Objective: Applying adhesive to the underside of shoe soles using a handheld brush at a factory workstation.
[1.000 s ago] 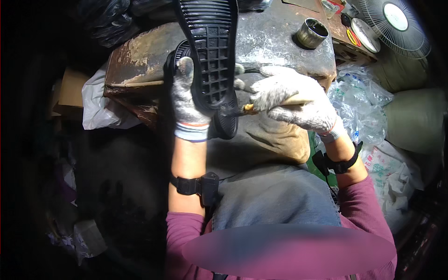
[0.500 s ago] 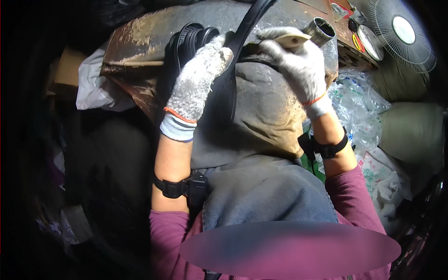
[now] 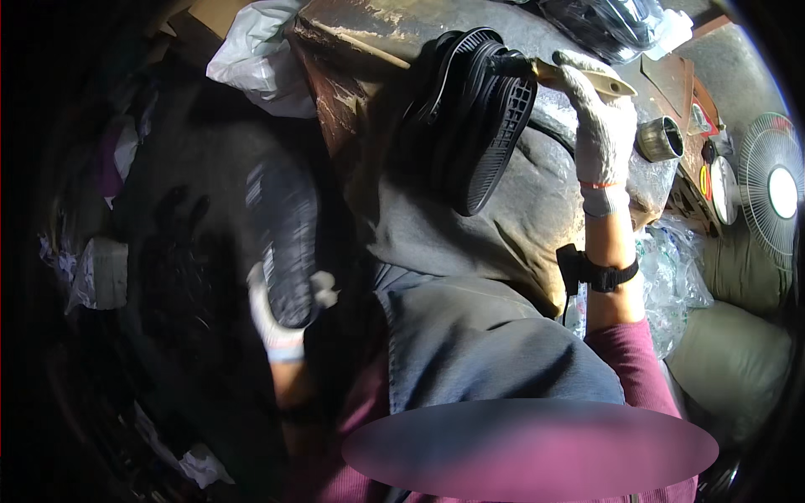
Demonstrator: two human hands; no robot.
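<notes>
Left hand [image 3: 281, 323], lower left of centre, in a knit glove, fingers wrapped around a black sole [image 3: 283, 243] held out over the dark floor area; sole is blurred, so its tread is hard to read, probably ribbed. Right hand [image 3: 599, 126], upper right, also gloved, fist closed on a pale brush handle [image 3: 587, 77]; the bristle end meets a stack of soles [image 3: 474, 117] at top centre. Stack stands on edge on the bench [image 3: 369, 33], black rubber, grid tread showing on the nearest one.

Around it: bench top is worn, stained and crusted (looks like dried glue). Metal tin [image 3: 660, 138] just right of the right hand, round and open. Fan [image 3: 771, 189] with a wire guard at the right edge. White plastic bag [image 3: 251, 59] in the upper left, crumpled clear plastic [image 3: 667, 268] below the tin. Grey apron [image 3: 495, 335] fills the centre and covers the lap, blocking the bench's lower front. Black strap on the right wrist.
</notes>
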